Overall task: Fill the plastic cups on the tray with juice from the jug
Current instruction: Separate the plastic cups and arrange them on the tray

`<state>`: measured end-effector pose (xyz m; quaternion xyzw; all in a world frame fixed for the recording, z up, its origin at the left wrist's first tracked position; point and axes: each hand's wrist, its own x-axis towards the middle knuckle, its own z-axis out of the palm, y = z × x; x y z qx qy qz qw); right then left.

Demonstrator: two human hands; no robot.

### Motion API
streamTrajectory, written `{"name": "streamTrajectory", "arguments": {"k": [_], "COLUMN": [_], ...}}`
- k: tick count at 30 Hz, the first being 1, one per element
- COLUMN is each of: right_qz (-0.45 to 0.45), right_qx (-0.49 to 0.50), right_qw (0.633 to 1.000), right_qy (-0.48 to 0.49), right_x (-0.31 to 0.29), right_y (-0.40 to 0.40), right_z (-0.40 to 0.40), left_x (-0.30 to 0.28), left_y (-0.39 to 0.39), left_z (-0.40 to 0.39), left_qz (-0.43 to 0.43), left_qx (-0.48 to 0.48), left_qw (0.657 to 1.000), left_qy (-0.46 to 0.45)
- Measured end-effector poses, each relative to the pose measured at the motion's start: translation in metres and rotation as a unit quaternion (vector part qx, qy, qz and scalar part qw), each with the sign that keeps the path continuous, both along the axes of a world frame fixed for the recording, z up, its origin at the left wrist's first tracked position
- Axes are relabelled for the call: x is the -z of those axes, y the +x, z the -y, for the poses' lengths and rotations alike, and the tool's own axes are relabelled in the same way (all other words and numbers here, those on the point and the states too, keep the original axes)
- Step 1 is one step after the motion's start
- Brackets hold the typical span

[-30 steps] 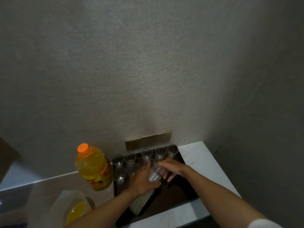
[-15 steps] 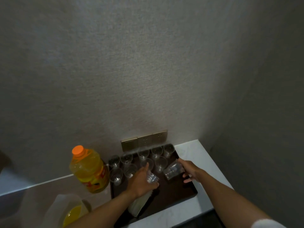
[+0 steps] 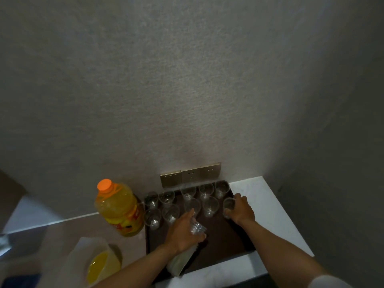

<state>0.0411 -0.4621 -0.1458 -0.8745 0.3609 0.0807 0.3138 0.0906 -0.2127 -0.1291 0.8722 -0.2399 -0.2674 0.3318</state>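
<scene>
A dark brown tray (image 3: 226, 244) lies on the white counter against the wall. Several empty clear plastic cups (image 3: 209, 205) stand upright in two rows along its far side. My right hand (image 3: 241, 209) grips one clear cup (image 3: 228, 206) standing upright at the right end of the nearer row. My left hand (image 3: 182, 231) holds a stack of clear cups (image 3: 197, 227) lying sideways over the tray's middle. A translucent jug (image 3: 97, 260) holding some orange juice sits at the lower left, off the tray.
A large juice bottle (image 3: 120, 208) with an orange cap stands just left of the tray. Brass wall sockets (image 3: 190, 173) sit directly behind the cups. The white counter (image 3: 270, 215) ends at a corner wall on the right. A grey surface extends to the left.
My right hand carried one cup away from the stack to the right and set it upright at the right end of the nearer row. My left hand stayed over the tray with the stack.
</scene>
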Motion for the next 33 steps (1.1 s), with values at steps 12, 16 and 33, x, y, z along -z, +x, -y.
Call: {"name": "streamTrajectory", "arguments": {"k": [12,16,33], "right_qz": [0.013,0.004,0.084], "right_qx": [0.024,0.03,-0.012], "right_qw": [0.999,0.999,0.996], "right_qy": [0.029,0.031,-0.034], "right_x": [0.018,0.018,-0.004], "right_y": [0.018,0.019,0.008], "right_z": [0.004,0.007,-0.012], "left_x": [0.002,0.003,0.0], "left_y": [0.008,0.006,0.003], "left_z": [0.006,0.009,-0.014], "left_qz": [-0.003,0.006,-0.019], "left_qx": [-0.018,-0.012,-0.023], "left_qw": [1.0,1.0,0.999], "left_qy": [0.025,0.023,-0.016]}}
